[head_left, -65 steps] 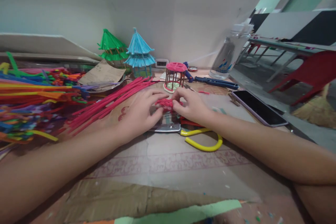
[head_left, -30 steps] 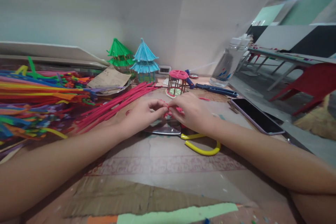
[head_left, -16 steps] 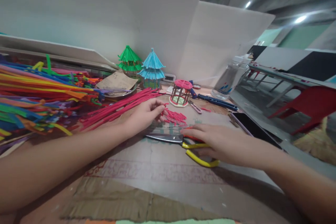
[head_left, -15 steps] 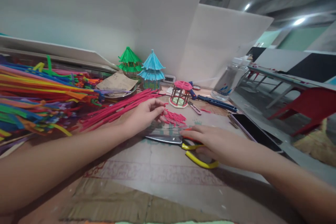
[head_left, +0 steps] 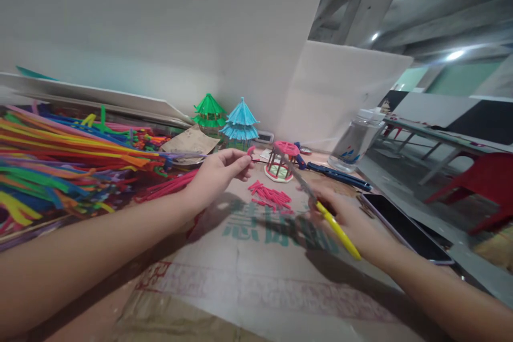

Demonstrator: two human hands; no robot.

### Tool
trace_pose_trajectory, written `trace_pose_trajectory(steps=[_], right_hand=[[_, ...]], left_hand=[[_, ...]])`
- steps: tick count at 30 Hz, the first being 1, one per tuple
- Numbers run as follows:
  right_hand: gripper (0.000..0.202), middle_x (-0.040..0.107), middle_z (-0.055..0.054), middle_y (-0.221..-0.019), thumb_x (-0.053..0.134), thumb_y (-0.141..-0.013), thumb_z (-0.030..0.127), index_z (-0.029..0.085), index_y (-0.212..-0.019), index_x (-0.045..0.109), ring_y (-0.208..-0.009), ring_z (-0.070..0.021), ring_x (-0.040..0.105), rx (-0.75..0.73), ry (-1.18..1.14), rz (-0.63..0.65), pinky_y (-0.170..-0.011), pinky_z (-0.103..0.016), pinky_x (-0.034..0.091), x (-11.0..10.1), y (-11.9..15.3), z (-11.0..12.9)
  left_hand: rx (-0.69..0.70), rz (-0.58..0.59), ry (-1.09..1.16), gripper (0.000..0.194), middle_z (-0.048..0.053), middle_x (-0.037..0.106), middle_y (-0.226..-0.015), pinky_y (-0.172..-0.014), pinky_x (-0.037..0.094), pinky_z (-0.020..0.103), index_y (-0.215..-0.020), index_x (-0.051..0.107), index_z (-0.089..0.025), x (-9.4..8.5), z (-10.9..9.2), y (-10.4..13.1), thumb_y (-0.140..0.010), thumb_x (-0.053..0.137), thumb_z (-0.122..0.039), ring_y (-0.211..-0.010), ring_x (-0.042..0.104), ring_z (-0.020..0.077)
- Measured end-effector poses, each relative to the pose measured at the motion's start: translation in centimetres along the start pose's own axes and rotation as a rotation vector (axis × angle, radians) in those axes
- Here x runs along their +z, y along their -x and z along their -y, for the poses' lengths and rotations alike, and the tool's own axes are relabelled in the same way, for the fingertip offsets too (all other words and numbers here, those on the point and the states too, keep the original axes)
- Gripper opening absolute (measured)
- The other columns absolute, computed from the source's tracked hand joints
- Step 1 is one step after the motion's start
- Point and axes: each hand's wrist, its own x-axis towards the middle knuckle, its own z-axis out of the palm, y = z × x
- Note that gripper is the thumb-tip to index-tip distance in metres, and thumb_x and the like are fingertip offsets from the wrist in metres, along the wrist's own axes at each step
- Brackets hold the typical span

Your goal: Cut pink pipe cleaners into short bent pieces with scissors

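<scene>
Between the thumb and fingertips of my left hand [head_left: 225, 172] a short pink pipe-cleaner piece [head_left: 251, 152] is pinched, its end curving up. My right hand [head_left: 340, 216] grips yellow-handled scissors [head_left: 334, 227], lifted off the table with the blades pointing up and left. A small heap of cut pink pieces [head_left: 270, 196] lies on the table between the hands. Behind it stands a little pavilion frame [head_left: 285, 147] with a pink top, brown posts and a pale base. Long pink pipe cleaners [head_left: 168, 188] lie partly hidden behind my left forearm.
Bundles of coloured pipe cleaners [head_left: 80, 152] fill the left side. Green [head_left: 209, 108] and blue [head_left: 241, 118] pavilion models stand at the back. A glue gun [head_left: 336, 173], a clear jug [head_left: 355, 139] and a phone [head_left: 404, 227] are on the right.
My right hand has picked the scissors up from the table and raised them. My left hand has lifted away from the pink heap with one piece. The camera view has tilted up.
</scene>
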Motion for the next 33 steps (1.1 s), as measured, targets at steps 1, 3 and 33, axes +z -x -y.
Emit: trace_pose_trajectory(steps=[1,3,33], right_hand=[[0.041,0.060,-0.004,-0.085,0.052,-0.089,0.038,0.018,-0.125,0.052,-0.072,-0.0180,0.055,-0.003,-0.011,-0.022,-0.066,-0.030,0.046,-0.4,-0.1,-0.2],[0.042,0.057,-0.003,-0.088,0.052,-0.090,0.040,0.019,-0.126,0.047,-0.075,-0.0178,0.053,-0.004,-0.010,-0.023,-0.069,-0.030,0.046,-1.1,-0.3,-0.6],[0.070,0.046,-0.001,-0.085,0.049,-0.076,0.080,0.019,-0.110,0.050,-0.073,-0.0152,0.040,0.018,-0.316,0.286,-0.063,-0.028,0.037,-0.1,0.7,1.6]], left_hand=[[-0.006,0.020,-0.010,0.025,0.002,0.068,-0.078,-0.066,0.053,0.025,-0.085,0.064,-0.014,0.2,0.1,0.3,-0.082,0.069,-0.038,-0.066,0.063,0.0116],[-0.015,0.057,-0.044,0.023,0.001,0.068,-0.077,-0.065,0.052,0.024,-0.084,0.065,-0.014,0.7,0.1,0.9,-0.084,0.067,-0.037,-0.065,0.062,0.0112],[0.019,0.261,-0.265,0.022,-0.001,0.064,-0.071,-0.060,0.045,0.023,-0.087,0.069,-0.019,1.7,-0.1,3.0,-0.087,0.063,-0.040,-0.065,0.059,0.0115]])
